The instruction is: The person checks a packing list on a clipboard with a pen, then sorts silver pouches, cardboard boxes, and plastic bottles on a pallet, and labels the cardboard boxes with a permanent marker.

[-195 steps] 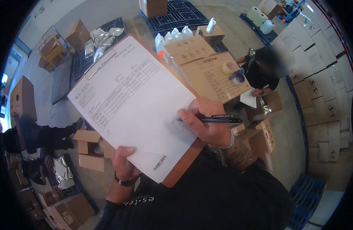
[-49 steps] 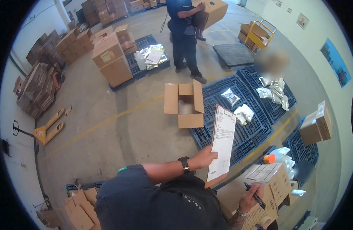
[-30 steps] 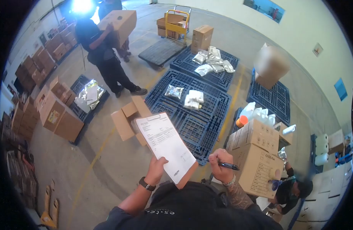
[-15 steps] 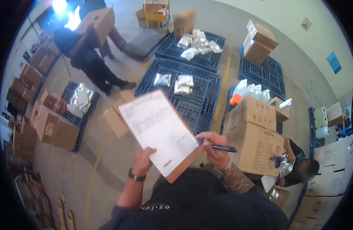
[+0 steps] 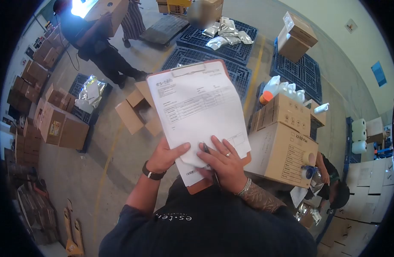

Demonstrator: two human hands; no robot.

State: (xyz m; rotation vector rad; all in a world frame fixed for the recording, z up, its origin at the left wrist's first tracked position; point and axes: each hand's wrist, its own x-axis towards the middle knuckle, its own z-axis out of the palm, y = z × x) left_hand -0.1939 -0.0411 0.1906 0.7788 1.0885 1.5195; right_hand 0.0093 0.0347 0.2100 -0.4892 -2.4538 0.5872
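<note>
A brown clipboard (image 5: 244,161) is tilted up in front of me, bearing white printed sheets (image 5: 201,115) under a metal clip at its top. My left hand (image 5: 167,155) grips the clipboard's lower left edge, thumb lying on the paper. Over the lower right of the sheets rests my right hand (image 5: 226,166), fingers spread across the paper. A dark pen (image 5: 206,148) is tucked between the fingers of that hand, partly hidden beneath it. The lower part of the paper bulges up between both hands.
An open carton (image 5: 141,109) sits on the floor beyond the clipboard. Silver pouches (image 5: 228,32) lie on a blue pallet (image 5: 192,38). Large cartons (image 5: 279,150) and jugs (image 5: 287,90) stand at right. One person (image 5: 96,47) carries a box; another (image 5: 334,184) bends at right.
My right hand has moved from the clipboard's right edge onto the paper, with the pen still in it. The clipboard has turned more upright, and the lower paper now bulges.
</note>
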